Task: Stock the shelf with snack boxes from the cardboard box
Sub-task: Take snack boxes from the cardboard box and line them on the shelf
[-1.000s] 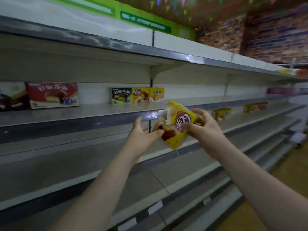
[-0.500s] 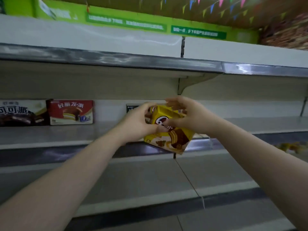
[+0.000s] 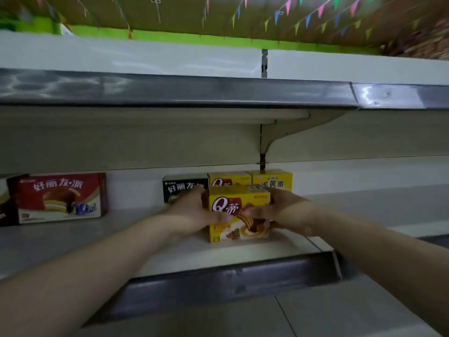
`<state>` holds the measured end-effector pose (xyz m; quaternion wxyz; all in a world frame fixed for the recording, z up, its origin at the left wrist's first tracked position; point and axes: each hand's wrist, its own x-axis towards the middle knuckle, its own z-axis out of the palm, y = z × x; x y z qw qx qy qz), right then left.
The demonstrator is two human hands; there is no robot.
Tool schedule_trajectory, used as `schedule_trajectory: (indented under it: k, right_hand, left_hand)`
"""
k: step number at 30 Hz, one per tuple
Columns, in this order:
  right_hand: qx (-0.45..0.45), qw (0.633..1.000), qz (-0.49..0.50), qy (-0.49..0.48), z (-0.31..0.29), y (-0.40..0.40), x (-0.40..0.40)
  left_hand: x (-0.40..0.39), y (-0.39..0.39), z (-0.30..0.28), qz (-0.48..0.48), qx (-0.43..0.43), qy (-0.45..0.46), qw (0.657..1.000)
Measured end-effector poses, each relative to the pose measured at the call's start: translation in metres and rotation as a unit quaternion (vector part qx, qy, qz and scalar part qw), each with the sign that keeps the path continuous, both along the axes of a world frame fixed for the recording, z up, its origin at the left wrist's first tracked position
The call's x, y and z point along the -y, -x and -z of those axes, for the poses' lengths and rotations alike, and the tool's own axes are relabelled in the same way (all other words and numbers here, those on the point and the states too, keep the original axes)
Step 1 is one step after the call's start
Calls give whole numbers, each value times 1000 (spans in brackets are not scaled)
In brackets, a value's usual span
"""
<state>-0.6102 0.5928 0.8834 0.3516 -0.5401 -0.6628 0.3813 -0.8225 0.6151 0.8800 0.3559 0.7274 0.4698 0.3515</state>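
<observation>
Both hands, left hand (image 3: 194,211) and right hand (image 3: 279,210), clamp the yellow snack box (image 3: 239,214) upright on the shelf (image 3: 73,242), just in front of a matching box (image 3: 229,181) (placing step, seemingly). Next: release, perhaps nudging it farther back.

Box colours on shelf
Front box (image 3: 239,212) yellow, red "Q"; black box (image 3: 181,187) at 10 o'clock; red box (image 3: 60,198) at 9.
</observation>
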Motion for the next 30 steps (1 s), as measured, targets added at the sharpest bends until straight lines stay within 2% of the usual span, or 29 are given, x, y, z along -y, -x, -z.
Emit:
schedule_trajectory:
  k: [2, 4, 6, 12, 15, 19, 24, 30]
  right_hand:
    - [100, 995, -10, -11, -1, -1, -12]
    - [148, 989, 5, -25, -3, -3, -24]
    - [164, 986, -7, -35, -2, -5, -36]
    - [207, 977, 21, -53, -6, -9, -64]
    - [209, 976, 26, -52, -10, -8, -68]
    - [193, 980, 21, -30, -15, -8, -74]
    - [228, 972, 11, -58, -14, -9, -78]
    - [244, 967, -3, -78, -12, -11, -84]
  left_hand:
    - [-8, 0, -6, 7, -65, -21, 998]
    - [-16, -3, -13, 9, -124, -44, 991]
    - [-21, -9, -17, -2, -172, -69, 983]
    - [-41, -23, -22, -64, -184, -66, 979]
    - [-50, -29, -27, -101, -232, -75, 965]
    - [-57, -30, -29, -111, -202, -43, 972]
    - [-57, -31, -28, -125, -165, -30, 978]
    - [-55, -35, -22, -165, -184, -50, 968]
